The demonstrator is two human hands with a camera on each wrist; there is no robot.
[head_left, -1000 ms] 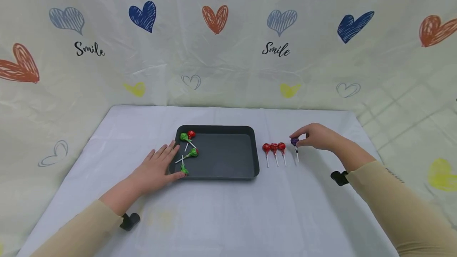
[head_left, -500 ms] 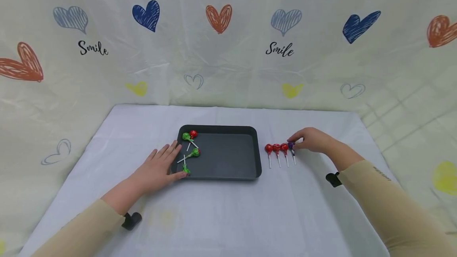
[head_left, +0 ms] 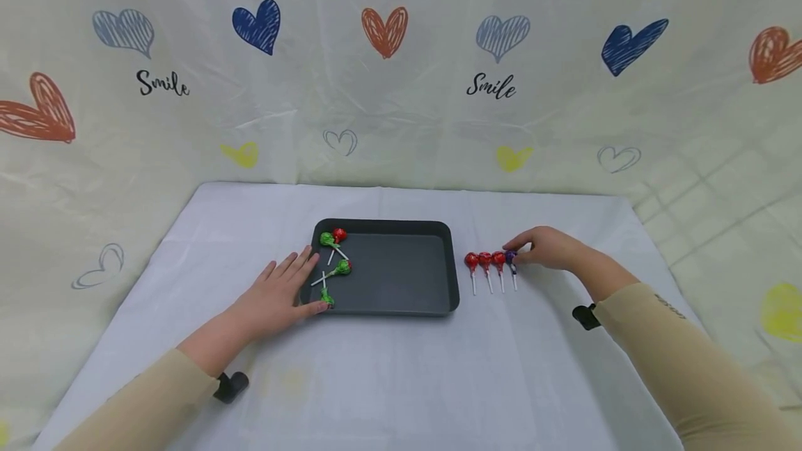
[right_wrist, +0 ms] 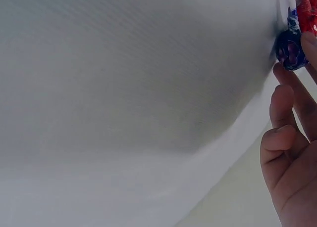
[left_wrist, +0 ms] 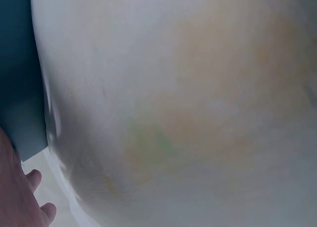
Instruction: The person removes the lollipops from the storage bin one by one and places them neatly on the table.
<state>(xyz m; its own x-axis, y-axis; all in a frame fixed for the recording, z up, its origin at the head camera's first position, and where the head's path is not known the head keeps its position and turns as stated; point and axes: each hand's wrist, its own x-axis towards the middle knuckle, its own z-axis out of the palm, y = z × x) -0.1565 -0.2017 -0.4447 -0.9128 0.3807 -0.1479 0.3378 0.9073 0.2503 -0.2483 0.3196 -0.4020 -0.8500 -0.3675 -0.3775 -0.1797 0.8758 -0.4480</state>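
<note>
The right hand [head_left: 550,248] pinches the purple-wrapped lollipop [right_wrist: 290,51] beside three red lollipops [head_left: 485,258] on the tabletop [head_left: 401,381]; a careless sideways nudge could skew that row. The left hand [head_left: 276,298] rests, fingers straight, at the baking tray [head_left: 401,277], which leaning pressure might shift

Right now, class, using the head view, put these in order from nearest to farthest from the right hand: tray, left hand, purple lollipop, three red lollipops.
1. Purple lollipop: at the fingertips of the right hand.
2. Three red lollipops: side by side, left of the purple one.
3. Tray: left of the red ones.
4. Left hand: at the tray's left edge.
</note>
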